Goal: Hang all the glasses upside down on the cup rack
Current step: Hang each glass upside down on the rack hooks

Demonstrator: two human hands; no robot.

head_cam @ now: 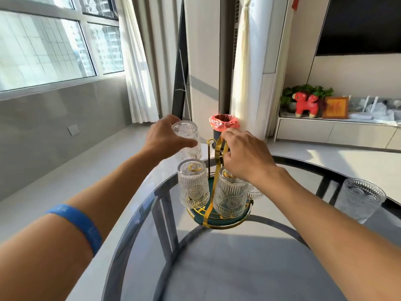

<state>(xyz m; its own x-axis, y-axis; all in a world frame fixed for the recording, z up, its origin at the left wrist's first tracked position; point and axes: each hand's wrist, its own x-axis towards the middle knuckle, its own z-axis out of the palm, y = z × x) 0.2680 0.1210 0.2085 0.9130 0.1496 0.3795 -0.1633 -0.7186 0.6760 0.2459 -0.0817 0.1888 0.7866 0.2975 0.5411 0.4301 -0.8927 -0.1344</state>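
Glass (253, 191) half hidden behind right hand (245, 156).

Big window (47, 48) on the left wall, bright daylight, high-rises outside. White curtains (138, 83) hang at its right edge, grey wall below, pale tiled floor (86, 170). Round glass table (217, 257) with dark frame in the foreground. Low white cabinet (334, 131) along the right wall carries a red toy horse (306, 105), a green plant (303, 91) and a framed picture (335, 107). Dark panel (364, 25) above it.
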